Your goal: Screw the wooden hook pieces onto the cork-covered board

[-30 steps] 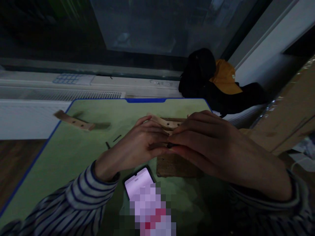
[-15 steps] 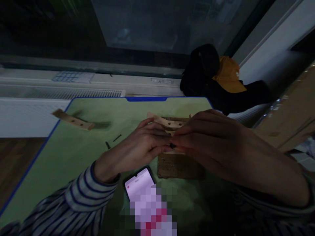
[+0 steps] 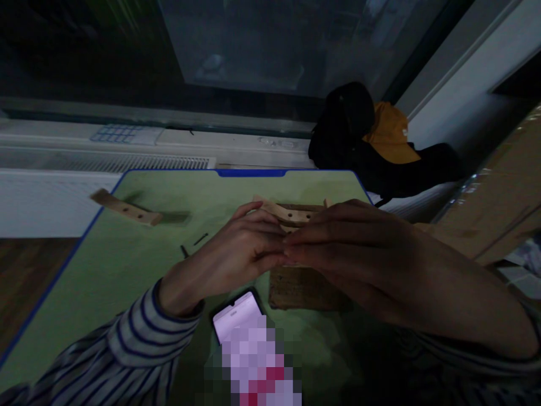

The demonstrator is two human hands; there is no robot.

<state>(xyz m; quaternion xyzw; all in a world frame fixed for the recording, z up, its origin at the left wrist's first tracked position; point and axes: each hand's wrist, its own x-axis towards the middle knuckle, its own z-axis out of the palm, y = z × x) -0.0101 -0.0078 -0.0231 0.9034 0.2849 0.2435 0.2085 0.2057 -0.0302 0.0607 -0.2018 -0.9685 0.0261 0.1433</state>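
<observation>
While the left hand (image 3: 239, 246) bends its fingers at the holed wooden strip (image 3: 299, 216) lying over the brown block (image 3: 308, 288), the right hand (image 3: 372, 248) bunches fingertips against the left's; I cannot tell whether either grips anything.

L hand (image 3: 239, 246), R hand (image 3: 366, 248) bare; L sleeve (image 3: 141, 332) white w/ dk blue stripes, loose; R sleeve (image 3: 469, 363) shadowed, stripes faint.

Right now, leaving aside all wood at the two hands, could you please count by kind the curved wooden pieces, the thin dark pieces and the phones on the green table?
Curved wooden piece: 1
Thin dark pieces: 2
Phone: 1
Total: 4
</observation>
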